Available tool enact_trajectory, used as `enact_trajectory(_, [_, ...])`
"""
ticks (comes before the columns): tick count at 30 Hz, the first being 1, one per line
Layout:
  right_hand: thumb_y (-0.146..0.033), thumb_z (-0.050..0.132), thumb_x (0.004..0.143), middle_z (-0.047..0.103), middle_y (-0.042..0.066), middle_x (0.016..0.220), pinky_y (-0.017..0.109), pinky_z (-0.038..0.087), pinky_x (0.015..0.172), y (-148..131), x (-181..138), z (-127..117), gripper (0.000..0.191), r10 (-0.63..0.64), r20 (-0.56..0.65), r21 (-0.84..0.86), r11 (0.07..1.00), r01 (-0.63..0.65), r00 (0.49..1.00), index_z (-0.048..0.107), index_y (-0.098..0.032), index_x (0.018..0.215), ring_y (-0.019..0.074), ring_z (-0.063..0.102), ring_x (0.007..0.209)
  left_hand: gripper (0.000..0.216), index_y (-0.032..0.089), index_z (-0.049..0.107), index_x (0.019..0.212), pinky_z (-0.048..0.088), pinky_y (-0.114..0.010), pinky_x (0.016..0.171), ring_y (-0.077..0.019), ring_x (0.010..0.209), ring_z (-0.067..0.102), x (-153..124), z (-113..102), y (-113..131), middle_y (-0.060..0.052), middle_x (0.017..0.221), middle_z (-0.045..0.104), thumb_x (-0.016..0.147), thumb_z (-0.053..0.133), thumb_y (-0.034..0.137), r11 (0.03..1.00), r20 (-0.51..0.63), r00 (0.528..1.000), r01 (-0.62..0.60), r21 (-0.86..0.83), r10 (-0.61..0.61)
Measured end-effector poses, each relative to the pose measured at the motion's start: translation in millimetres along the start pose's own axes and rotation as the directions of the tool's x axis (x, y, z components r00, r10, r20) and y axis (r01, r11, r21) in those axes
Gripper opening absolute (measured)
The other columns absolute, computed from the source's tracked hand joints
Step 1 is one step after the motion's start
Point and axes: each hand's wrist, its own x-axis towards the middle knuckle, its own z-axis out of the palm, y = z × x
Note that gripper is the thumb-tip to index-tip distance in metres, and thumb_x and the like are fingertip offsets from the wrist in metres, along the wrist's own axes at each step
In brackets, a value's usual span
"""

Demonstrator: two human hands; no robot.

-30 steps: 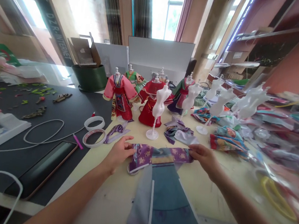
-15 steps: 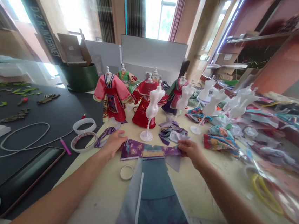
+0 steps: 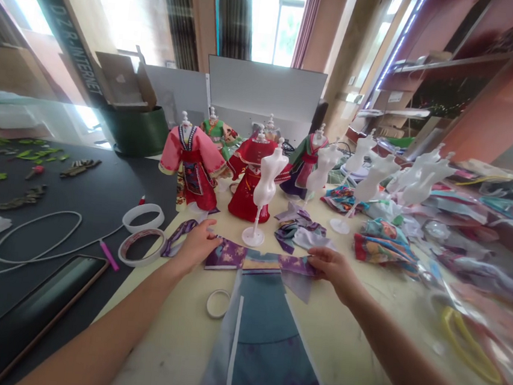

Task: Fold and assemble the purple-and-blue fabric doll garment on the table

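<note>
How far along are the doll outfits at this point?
Done: some mannequins look dressed, like the pink-and-red dressed mannequin. In hand: the left hand and right hand rest on a purple-and-teal doll garment. Left: bare white mannequins and piled fabric pieces.

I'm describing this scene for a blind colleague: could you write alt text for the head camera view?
A left hand and a right hand rest on the purple-trimmed top of a flat teal doll-sized garment on a cream table. Beyond it stand dressed doll mannequins in pink, red and green costumes, and bare white mannequins.
</note>
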Motion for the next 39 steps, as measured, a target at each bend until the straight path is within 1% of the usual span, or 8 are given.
enact_trajectory(8, [-0.032,0.07,0.057,0.057,-0.002,0.062,0.031,0.052,0.051,3,-7,1,0.03,-0.005,0.001,-0.008,1.0,0.005,1.0,0.061,-0.017,0.082,0.0133,0.056,0.052,0.053,0.015,0.047,0.122,0.043,-0.027,0.071,-0.0172,0.072,0.061,10,3,-9,-0.001,0.074,0.062,0.07,0.055,0.024,0.986,-0.031,0.994,-0.1,0.132,0.105])
enact_trajectory(18, [-0.028,0.06,0.065,0.053,-0.003,0.061,0.028,0.049,0.044,9,-18,5,0.025,-0.055,0.045,-0.216,0.974,0.063,0.997,0.057,-0.018,0.086,0.0131,0.055,0.045,0.054,0.013,0.044,0.125,0.043,-0.027,0.068,-0.0188,0.074,0.06,11,4,-9,-0.003,0.08,0.062,0.074,0.055,0.029,0.929,-0.04,0.982,-0.161,0.333,0.184])
enact_trajectory(23, [-0.031,0.056,0.07,0.058,0.0,0.061,0.027,0.045,0.045,5,-25,-3,0.024,-0.099,0.084,-0.357,0.926,0.123,0.991,0.056,-0.018,0.09,0.0142,0.055,0.046,0.045,0.016,0.047,0.121,0.042,-0.032,0.069,-0.0213,0.076,0.058,-21,-12,-1,-0.007,0.092,0.06,0.079,0.051,0.03,0.868,-0.07,0.961,-0.209,0.451,0.267])
enact_trajectory(26, [-0.031,0.057,0.072,0.064,0.005,0.079,0.027,0.041,0.046,3,-36,-11,0.03,-0.222,0.025,-0.552,0.81,0.199,0.975,0.057,-0.02,0.099,0.0158,0.057,0.053,0.026,0.02,0.056,0.104,0.043,-0.03,0.074,-0.0193,0.08,0.057,-58,-24,-5,-0.004,0.091,0.06,0.081,0.052,0.031,0.826,0.021,0.938,-0.315,0.467,0.346])
enact_trajectory(29, [-0.033,0.047,0.081,0.061,0.011,0.101,0.029,0.042,0.049,1,-62,-8,0.032,-0.516,0.093,-0.858,0.392,0.332,0.851,0.054,-0.02,0.11,0.0211,0.061,0.068,0.024,0.022,0.057,0.104,0.044,-0.033,0.084,-0.0203,0.096,0.055,-90,-29,-12,-0.004,0.106,0.059,0.083,0.052,0.031,0.734,0.294,0.83,-0.557,0.39,0.474])
enact_trajectory(31, [-0.029,0.043,0.086,0.061,0.011,0.101,0.031,0.047,0.056,0,-86,5,0.03,-0.579,0.26,-0.846,0.249,0.471,0.773,0.052,-0.019,0.112,0.0226,0.062,0.077,0.033,0.024,0.052,0.114,0.043,-0.037,0.089,-0.023,0.105,0.051,-104,-27,-16,-0.005,0.115,0.056,0.081,0.056,0.032,0.68,0.414,0.753,-0.649,0.342,0.511])
enact_trajectory(35, [-0.017,0.044,0.085,0.061,0.01,0.099,0.033,0.05,0.073,4,-135,43,0.03,-0.561,0.58,-0.626,0.156,0.764,0.59,0.049,-0.019,0.114,0.0207,0.059,0.086,0.037,0.025,0.049,0.118,0.044,-0.04,0.089,-0.0231,0.105,0.051,-112,-17,-19,-0.005,0.116,0.056,0.081,0.055,0.024,0.663,0.461,0.723,-0.676,0.321,0.514])
enact_trajectory(39, [-0.014,0.048,0.081,0.061,0.006,0.083,0.033,0.049,0.065,20,-156,59,0.021,-0.533,0.65,-0.558,0.148,0.816,0.542,0.055,-0.019,0.1,0.0205,0.057,0.074,0.047,0.024,0.046,0.122,0.042,-0.04,0.093,-0.0226,0.108,0.049,-114,-21,-24,-0.005,0.118,0.054,0.077,0.056,0.016,0.699,0.419,0.755,-0.642,0.317,0.504])
